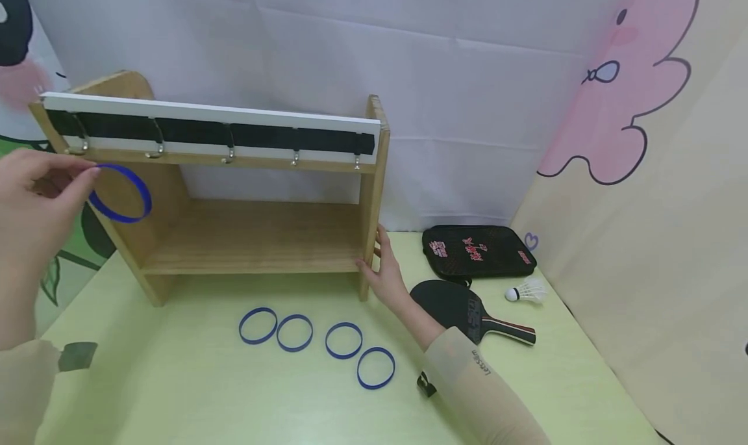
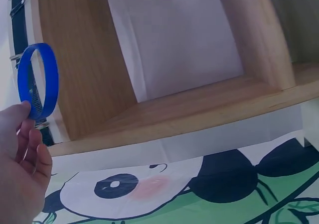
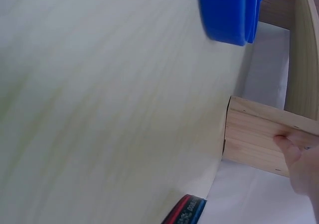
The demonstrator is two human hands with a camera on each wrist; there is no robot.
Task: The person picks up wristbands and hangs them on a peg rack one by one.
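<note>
Between thumb and forefinger, my left hand (image 1: 35,204) pinches a thin blue ring (image 1: 147,201), held up in front of the left end of a wooden shelf rack (image 1: 263,237). In the head view the ring appears just below and right of the leftmost metal hook (image 1: 85,143); the left wrist view shows the ring (image 2: 51,79) overlapping the hook rail, contact unclear. My right hand (image 1: 388,279) grips the rack's right side panel (image 3: 254,139) low down, thumb at its front edge. Several more blue rings (image 1: 375,388) lie flat on the table before the rack.
Right of the rack lie a black table tennis bat (image 1: 444,305), a black zip case (image 1: 479,253) and a shuttlecock (image 1: 526,292). A small black object (image 1: 426,384) sits by my right sleeve. Several hooks line the black-and-white rail (image 1: 193,132). A cloth-like backdrop (image 1: 409,55) hangs behind.
</note>
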